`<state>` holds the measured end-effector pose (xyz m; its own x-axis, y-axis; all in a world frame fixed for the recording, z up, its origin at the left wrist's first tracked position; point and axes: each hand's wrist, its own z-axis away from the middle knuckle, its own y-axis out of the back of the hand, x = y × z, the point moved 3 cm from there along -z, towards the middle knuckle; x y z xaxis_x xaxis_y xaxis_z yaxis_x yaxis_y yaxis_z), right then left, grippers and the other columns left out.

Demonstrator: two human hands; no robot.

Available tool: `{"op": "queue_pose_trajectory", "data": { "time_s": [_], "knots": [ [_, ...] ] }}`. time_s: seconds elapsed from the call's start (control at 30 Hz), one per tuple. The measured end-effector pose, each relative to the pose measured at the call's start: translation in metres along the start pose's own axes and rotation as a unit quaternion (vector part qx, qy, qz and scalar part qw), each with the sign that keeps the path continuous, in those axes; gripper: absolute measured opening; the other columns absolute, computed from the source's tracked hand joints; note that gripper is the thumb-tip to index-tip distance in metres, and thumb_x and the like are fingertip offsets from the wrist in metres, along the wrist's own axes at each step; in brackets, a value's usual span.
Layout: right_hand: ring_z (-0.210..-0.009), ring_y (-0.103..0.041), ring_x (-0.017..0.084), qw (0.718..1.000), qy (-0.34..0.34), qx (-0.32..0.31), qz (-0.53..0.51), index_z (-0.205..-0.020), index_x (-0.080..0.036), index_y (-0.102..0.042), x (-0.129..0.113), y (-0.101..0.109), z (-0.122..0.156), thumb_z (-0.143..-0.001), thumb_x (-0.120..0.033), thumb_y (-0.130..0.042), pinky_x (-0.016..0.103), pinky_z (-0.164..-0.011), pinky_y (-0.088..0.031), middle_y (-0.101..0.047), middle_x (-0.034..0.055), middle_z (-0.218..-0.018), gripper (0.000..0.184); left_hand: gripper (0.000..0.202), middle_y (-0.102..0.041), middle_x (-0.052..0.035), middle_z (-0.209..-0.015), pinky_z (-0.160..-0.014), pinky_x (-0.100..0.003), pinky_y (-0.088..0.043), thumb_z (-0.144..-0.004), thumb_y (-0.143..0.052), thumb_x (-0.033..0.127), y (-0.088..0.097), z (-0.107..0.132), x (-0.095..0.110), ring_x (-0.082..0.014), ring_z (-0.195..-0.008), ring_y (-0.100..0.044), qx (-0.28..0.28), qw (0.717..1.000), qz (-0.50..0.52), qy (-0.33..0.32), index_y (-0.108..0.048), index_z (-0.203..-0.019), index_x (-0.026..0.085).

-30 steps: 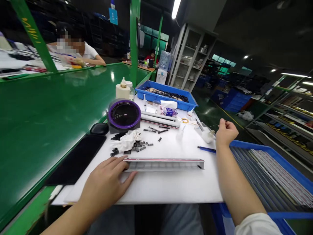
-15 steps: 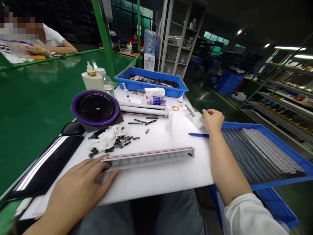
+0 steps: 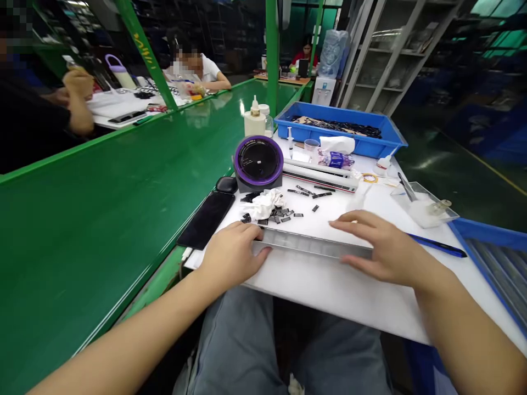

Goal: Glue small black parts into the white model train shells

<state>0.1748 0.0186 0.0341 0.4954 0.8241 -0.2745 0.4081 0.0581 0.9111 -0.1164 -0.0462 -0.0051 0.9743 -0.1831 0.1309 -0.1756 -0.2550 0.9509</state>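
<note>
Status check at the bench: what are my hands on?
Left hand on the left end of the metal rail. Right hand on its right end. White cloth and black pieces lie beyond the left hand.

**Room to pass on the near side of the tabletop (image 3: 349, 296) — tighter beyond the metal channel (image 3: 313, 244)**
The left hand (image 3: 233, 258) and right hand (image 3: 382, 247) have a broad white strip between the channel and the near edge. Beyond the channel, scattered black pieces (image 3: 280, 215) and a white cloth (image 3: 263, 204) obstruct the left side, 2 long white bars (image 3: 319, 176) lie farther on, and a blue pen (image 3: 438, 246) lies just before the clear tray (image 3: 420, 204) — the main obstacles on the right.
</note>
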Motion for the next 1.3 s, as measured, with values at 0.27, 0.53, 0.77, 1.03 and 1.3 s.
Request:
{"op": "queue_pose_trajectory", "data": {
  "time_s": [0.27,0.53,0.77,1.03,1.3],
  "knots": [
    [-0.112,-0.062,0.028,0.981,-0.068,-0.167,-0.066,-0.145,-0.032,-0.046,0.005,-0.018,-0.001,-0.079,-0.029,-0.072,0.041,-0.092,-0.053,-0.062,0.0080,-0.126,0.071,0.020,-0.065,-0.0024,-0.078,-0.069,-0.035,-0.046,-0.083,-0.059,0.041,-0.001,-0.003,-0.002,-0.0240,-0.083,-0.062,0.000,1.000,-0.008,-0.009,-0.056,-0.077,0.022],
    [-0.108,-0.063,0.027,0.979,-0.076,-0.164,-0.090,-0.138,-0.026,-0.054,0.012,-0.014,-0.002,-0.085,-0.046,-0.067,0.040,-0.091,-0.052,-0.066,0.0091,-0.120,0.058,0.022,-0.065,-0.0035,-0.078,-0.067,-0.036,-0.046,-0.086,-0.056,0.043,0.002,-0.001,-0.001,-0.0244,-0.080,-0.063,0.000,1.000,-0.025,-0.014,-0.059,-0.081,0.022],
    [-0.104,-0.066,0.027,0.978,-0.080,-0.156,-0.114,-0.133,-0.024,-0.059,0.018,-0.016,-0.003,-0.084,-0.048,-0.068,0.040,-0.091,-0.053,-0.068,0.0103,-0.121,0.056,0.024,-0.066,-0.0036,-0.078,-0.071,-0.036,-0.048,-0.086,-0.060,0.044,-0.002,0.001,-0.001,-0.0242,-0.082,-0.064,0.022,0.998,-0.039,-0.043,-0.060,-0.082,0.020],
    [-0.107,-0.065,0.026,0.972,-0.092,-0.177,-0.128,-0.135,-0.026,-0.058,0.018,-0.016,-0.003,-0.084,-0.049,-0.068,0.040,-0.093,-0.052,-0.066,0.0092,-0.124,0.057,0.026,-0.069,-0.0046,-0.079,-0.069,-0.036,-0.049,-0.092,-0.056,0.043,-0.004,0.002,-0.003,-0.0246,-0.084,-0.065,0.021,0.996,-0.055,-0.071,-0.059,-0.081,0.019],
    [-0.109,-0.064,0.027,0.968,-0.095,-0.184,-0.142,-0.135,-0.027,-0.058,0.018,-0.015,-0.004,-0.084,-0.049,-0.068,0.041,-0.095,-0.052,-0.066,0.0087,-0.125,0.057,0.026,-0.068,-0.0049,-0.080,-0.064,-0.035,-0.045,-0.096,-0.050,0.042,-0.004,0.006,0.002,-0.0244,-0.084,-0.064,0.036,0.993,-0.081,-0.081,-0.056,-0.085,0.019]
  ]
}}
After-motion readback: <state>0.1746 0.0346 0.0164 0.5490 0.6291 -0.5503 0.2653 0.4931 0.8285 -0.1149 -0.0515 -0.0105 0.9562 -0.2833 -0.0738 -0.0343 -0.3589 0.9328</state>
